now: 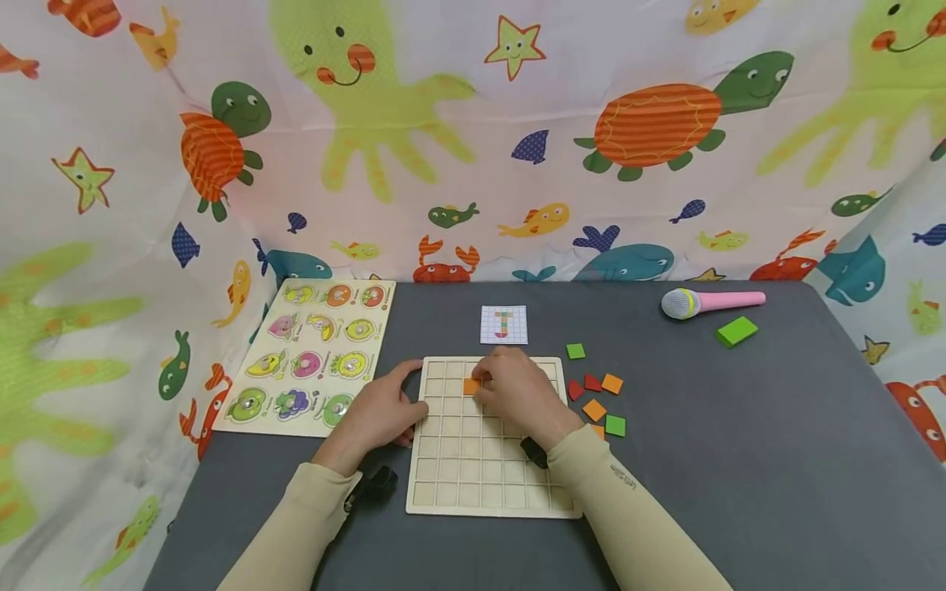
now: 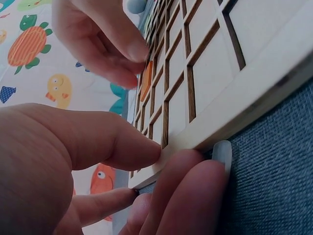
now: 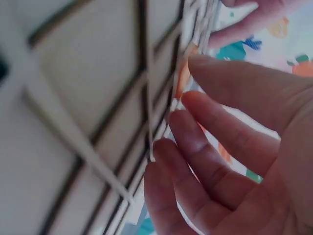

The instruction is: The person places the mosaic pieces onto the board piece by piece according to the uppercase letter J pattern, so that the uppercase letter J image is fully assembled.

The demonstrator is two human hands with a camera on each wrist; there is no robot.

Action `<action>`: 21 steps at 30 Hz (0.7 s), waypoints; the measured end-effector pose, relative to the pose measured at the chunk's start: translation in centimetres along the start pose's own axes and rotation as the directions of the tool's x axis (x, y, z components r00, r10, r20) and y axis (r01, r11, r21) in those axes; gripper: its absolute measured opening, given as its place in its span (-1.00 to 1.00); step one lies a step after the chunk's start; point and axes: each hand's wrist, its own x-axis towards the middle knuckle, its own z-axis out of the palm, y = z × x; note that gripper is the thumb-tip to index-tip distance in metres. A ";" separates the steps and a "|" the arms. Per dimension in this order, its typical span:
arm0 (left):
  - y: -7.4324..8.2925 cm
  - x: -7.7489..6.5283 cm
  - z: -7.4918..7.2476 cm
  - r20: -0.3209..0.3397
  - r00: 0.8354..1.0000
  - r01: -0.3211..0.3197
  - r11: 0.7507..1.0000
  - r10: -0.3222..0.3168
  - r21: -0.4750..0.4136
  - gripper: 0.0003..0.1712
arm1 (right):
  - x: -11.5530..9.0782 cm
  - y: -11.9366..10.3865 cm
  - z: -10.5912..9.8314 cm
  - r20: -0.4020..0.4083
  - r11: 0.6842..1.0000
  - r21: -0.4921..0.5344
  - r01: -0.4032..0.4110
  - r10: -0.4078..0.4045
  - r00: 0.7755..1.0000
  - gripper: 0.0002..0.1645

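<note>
A wooden grid board (image 1: 451, 472) lies flat in front of me. My left hand (image 1: 378, 413) grips its left edge, with the thumb (image 2: 132, 144) on the rim and the other fingers against the side. Over the upper part of the grid is my right hand (image 1: 521, 392). Its thumb and index finger are at an orange square tile (image 1: 470, 386), which sits in a cell near the top. In the right wrist view the thumb (image 3: 215, 68) touches this tile (image 3: 184, 76), while the remaining fingertips meet the board. The right hand hides several cells.
Loose orange (image 1: 612, 383), red (image 1: 593, 382) and green tiles (image 1: 576, 351) lie right of the board. Behind it is a card (image 1: 504, 325) with a coloured J-shaped pattern. A fruit puzzle board (image 1: 296, 341) lies left; a pink toy microphone (image 1: 727, 301) and green block (image 1: 737, 332) lie far right.
</note>
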 end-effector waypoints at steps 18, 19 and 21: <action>0.1 -0.2 -0.2 0.003 1.000 -0.001 1.000 0.001 -0.018 -0.09 | -7.9 12.3 -8.2 -0.069 0.952 0.077 -0.296 0.301 0.951 -0.57; 0.1 -0.2 -0.2 0.006 1.000 -0.001 1.000 0.001 -0.016 -0.09 | -8.2 12.8 -8.3 -0.068 0.946 0.076 -0.315 0.320 0.945 -0.56; 0.1 -0.1 -0.1 0.011 1.000 -0.002 1.000 0.002 -0.012 -0.08 | -8.9 13.7 -8.7 -0.065 0.937 0.080 -0.339 0.345 0.937 -0.54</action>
